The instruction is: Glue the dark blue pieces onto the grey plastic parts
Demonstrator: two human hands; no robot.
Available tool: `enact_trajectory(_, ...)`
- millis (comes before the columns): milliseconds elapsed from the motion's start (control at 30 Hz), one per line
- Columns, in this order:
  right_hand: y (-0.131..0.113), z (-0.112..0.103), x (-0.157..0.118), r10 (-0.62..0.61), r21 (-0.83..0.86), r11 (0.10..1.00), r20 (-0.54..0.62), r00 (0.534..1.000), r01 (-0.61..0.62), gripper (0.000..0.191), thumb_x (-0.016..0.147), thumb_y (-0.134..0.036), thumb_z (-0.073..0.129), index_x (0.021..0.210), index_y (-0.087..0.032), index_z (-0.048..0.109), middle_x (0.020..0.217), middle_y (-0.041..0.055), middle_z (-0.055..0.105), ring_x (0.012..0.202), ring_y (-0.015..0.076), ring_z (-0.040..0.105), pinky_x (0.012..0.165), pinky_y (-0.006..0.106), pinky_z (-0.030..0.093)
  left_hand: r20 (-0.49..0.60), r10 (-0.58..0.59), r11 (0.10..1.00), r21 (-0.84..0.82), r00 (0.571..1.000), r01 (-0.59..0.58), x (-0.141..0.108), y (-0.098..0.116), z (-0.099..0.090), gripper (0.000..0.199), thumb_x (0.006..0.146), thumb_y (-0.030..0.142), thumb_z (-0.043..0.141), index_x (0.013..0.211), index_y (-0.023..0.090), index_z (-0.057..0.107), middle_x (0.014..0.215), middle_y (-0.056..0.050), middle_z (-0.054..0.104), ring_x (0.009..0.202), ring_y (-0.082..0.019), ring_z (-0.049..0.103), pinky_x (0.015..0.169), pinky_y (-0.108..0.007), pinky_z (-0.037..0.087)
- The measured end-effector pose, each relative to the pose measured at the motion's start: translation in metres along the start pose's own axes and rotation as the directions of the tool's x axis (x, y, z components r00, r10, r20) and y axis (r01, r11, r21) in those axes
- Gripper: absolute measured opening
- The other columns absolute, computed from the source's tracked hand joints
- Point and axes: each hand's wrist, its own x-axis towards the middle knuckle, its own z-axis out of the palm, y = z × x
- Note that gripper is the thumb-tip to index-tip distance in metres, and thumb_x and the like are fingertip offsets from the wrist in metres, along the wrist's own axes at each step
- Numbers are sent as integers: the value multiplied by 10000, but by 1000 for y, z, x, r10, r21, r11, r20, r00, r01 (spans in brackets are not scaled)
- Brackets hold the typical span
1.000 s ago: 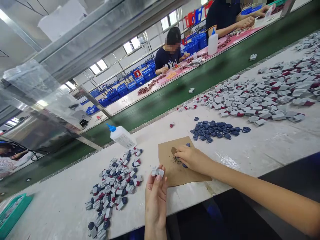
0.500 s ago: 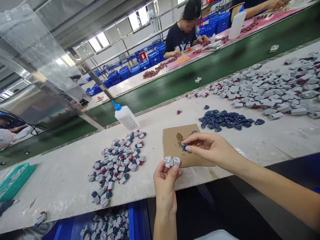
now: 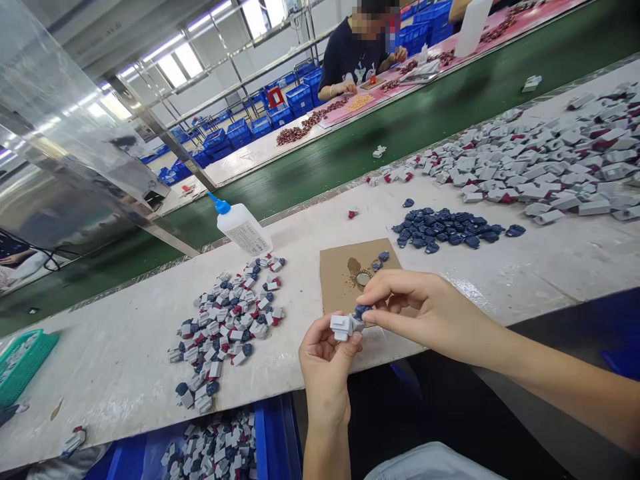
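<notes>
In my left hand (image 3: 327,363) a small light-grey plastic piece (image 3: 342,327) is pinched between thumb and fingers. My right hand (image 3: 417,310) pinches a small dark-blue plastic piece (image 3: 361,311) and holds it against the grey piece's right end. Whether the two are joined, I cannot tell. Just beyond the hands lies a brown cardboard sheet (image 3: 333,290), with a wet stain and a small round cap-like dish (image 3: 363,279) on it. Two loose blue pieces (image 3: 383,256) rest near the sheet's far right corner.
Left of the cardboard is a pile of grey, blue and red pieces (image 3: 225,320); behind it stands a white bottle (image 3: 244,230) with a blue nozzle. Blue pieces (image 3: 445,228) and a large grey heap (image 3: 555,160) lie right. A person (image 3: 350,60) sits across the green belt (image 3: 310,177).
My right hand has brought the blue piece from over the cardboard down and left to the grey piece in my left hand. The round dish is uncovered. The whole view has shifted slightly.
</notes>
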Motion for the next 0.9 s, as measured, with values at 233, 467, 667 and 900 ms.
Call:
enact_trajectory(233, 0, 1, -2, -89, 33, 996, 13, 996, 88, 49, 742, -220, 604, 721, -185, 630, 706, 13, 571, 629, 106, 553, 537, 209, 454, 53, 186, 968, 164, 981, -192, -2, 2, -3, 217, 586, 154, 736, 776, 247, 687, 767, -5, 693, 698, -125, 636, 618, -192, 511)
enact_trajectory(467, 15, 14, -9, -142, 8, 990, -129, 981, 144, 118, 801, -254, 548, 767, -192, 643, 658, 13, 537, 600, 108, 531, 494, 215, 436, 75, 206, 961, 170, 976, -216, 3, -7, 2, 207, 589, 152, 732, 767, 236, 665, 730, 1, 654, 680, -123, 612, 621, -202, 497)
enact_trajectory(667, 27, 10, -3, -253, -110, 965, -161, 954, 238, 222, 848, -214, 474, 1003, -231, 631, 941, 46, 591, 847, 139, 572, 697, 257, 482, 218, -1, 992, 124, 976, -27, 15, -4, 5, 280, 627, 202, 696, 888, 269, 620, 781, 13, 554, 594, -92, 537, 492, -185, 458)
enact_trajectory(900, 51, -18, -7, -83, -130, 991, -423, 902, 30, 245, 866, -276, 441, 1068, -266, 579, 968, 36, 593, 837, 147, 562, 626, 252, 485, 142, -114, 993, 0, 983, 115, 25, -2, 16, 280, 575, 139, 565, 825, 228, 652, 766, -1, 544, 428, -27, 335, 317, -137, 183)
